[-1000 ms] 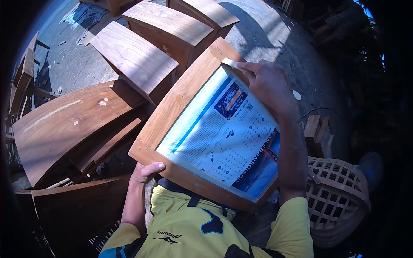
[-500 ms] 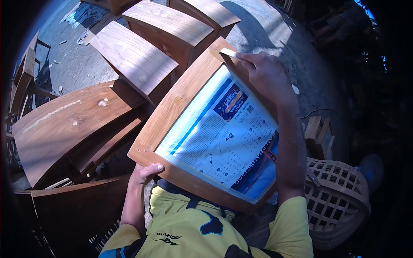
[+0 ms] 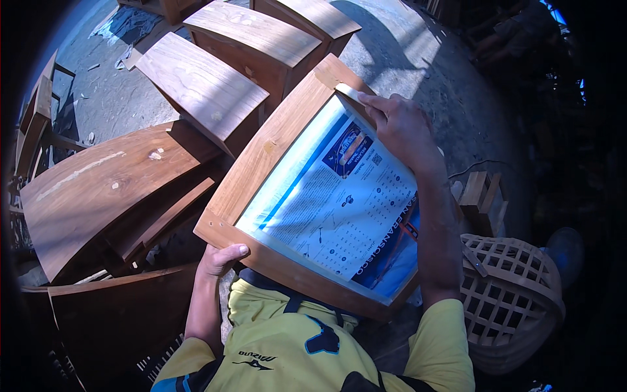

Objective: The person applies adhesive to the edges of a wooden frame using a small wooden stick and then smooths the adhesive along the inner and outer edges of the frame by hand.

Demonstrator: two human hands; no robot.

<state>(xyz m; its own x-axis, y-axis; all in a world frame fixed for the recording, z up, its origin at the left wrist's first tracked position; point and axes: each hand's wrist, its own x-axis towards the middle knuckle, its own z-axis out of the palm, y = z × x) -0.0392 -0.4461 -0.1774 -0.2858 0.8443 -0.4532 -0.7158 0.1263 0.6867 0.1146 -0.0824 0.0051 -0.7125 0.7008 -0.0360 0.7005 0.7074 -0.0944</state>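
The left hand (image 3: 221, 261) is clasping the near-left corner of a wooden frame (image 3: 269, 149), thumb on top, fingers hidden beneath. The right hand (image 3: 401, 127) is pinching a thin pale strip (image 3: 348, 90) at the frame's far corner. The frame is spanning the space between both hands, a printed sheet (image 3: 339, 196) showing inside it. Wooden box-shaped pieces (image 3: 202, 85) are standing beyond the left hand; a rounded wooden lattice (image 3: 556, 307) is sitting nearer the body than the right hand, to its right.

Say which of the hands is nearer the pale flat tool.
Right. The right hand grips the pale flat tool; the left hand is well away, holding the wooden frame by its left corner.
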